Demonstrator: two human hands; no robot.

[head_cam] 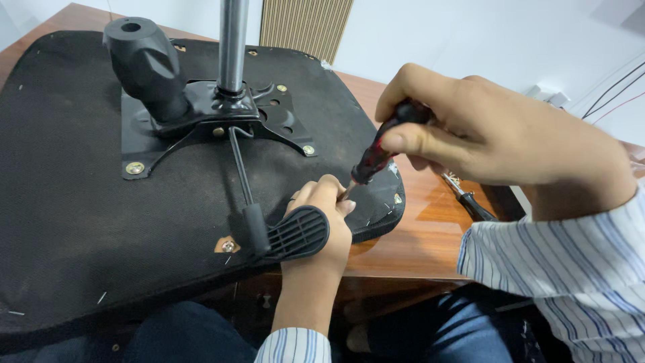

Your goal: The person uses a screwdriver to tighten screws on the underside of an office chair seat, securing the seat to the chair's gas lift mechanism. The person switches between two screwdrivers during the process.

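An upturned office chair seat (74,202) with a black fabric underside lies on a wooden table (430,228). My right hand (484,134) grips a red and black screwdriver (376,154), its tip pointing down at the seat's near right corner. My left hand (329,215) rests on that corner, fingers steadying the screwdriver tip. A black ribbed lever paddle (295,234) lies partly over my left hand. The screw under the tip is hidden.
A black metal mechanism plate (201,114) with a chrome gas cylinder (232,40) and a black knob (144,64) is bolted to the seat. A second screwdriver (470,202) lies on the table to the right. Cables (615,91) run along the white wall.
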